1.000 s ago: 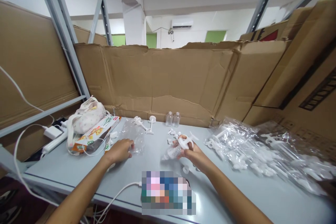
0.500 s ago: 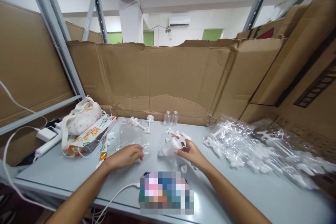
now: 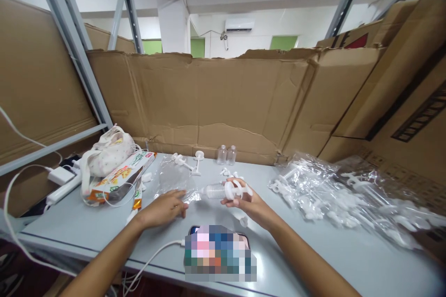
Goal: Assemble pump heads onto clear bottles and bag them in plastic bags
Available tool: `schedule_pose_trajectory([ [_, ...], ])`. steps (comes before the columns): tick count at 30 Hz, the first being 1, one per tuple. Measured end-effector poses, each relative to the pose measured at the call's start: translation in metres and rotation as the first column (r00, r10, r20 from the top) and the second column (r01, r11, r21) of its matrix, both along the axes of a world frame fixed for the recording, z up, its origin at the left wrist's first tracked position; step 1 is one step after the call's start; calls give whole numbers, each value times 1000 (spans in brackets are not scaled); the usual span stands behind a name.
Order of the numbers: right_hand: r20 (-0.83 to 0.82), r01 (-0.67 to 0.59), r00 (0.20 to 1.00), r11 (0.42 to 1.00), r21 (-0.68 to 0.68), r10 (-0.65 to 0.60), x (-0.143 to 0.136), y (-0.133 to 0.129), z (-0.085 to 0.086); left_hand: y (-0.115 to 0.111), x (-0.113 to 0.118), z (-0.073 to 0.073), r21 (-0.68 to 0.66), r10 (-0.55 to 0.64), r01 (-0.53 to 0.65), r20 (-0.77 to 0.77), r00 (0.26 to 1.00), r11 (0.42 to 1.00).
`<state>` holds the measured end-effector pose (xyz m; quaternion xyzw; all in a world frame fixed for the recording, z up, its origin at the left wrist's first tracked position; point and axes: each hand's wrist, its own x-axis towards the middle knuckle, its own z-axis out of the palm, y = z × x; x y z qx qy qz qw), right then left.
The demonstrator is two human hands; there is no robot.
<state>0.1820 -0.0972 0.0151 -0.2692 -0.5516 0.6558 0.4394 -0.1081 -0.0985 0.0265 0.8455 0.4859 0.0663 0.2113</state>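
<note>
My right hand [image 3: 245, 202] is closed around a clear plastic icing syringe [image 3: 216, 191] with a white collar and white ringed handle. The syringe lies level, its clear tip pointing left. My left hand [image 3: 167, 209] is open, palm down, at the near edge of a clear plastic bag [image 3: 170, 177]; I cannot tell whether it presses on the bag. Just beyond the syringe lie small white parts [image 3: 228, 173]. A small pale piece [image 3: 243, 221] sits under my right wrist. White plungers [image 3: 198, 163] rest behind the bag.
Two clear bottles [image 3: 222, 155] stand by the cardboard wall [image 3: 223, 97]. Bagged white parts [image 3: 313, 195] spread over the right side. At left are a snack box [image 3: 121, 174], a cloth pouch [image 3: 109, 151] and a power strip [image 3: 64, 190]. A phone [image 3: 219, 253] on a cable lies in front.
The syringe has swung from tilted to level, its tip now further left and higher. My left hand has shifted slightly left, its fingers nearer the bag.
</note>
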Motion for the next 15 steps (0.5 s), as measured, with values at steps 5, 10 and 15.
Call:
schedule_pose_trajectory([
  [5, -75, -240, 968, 971, -10, 239, -3, -5, 0, 1, 7, -6, 141, 67, -57, -66, 996, 988],
  [10, -40, -265, 964, 963, -41, 264, -5, -4, -7, 3, 7, -15, 193, 90, -71, -90, 992, 979],
  [15, 14, -278, 961, 961, 2, 278, -4, -2, -12, 1, 10, -13, 267, 94, -29, -234, 968, 963],
])
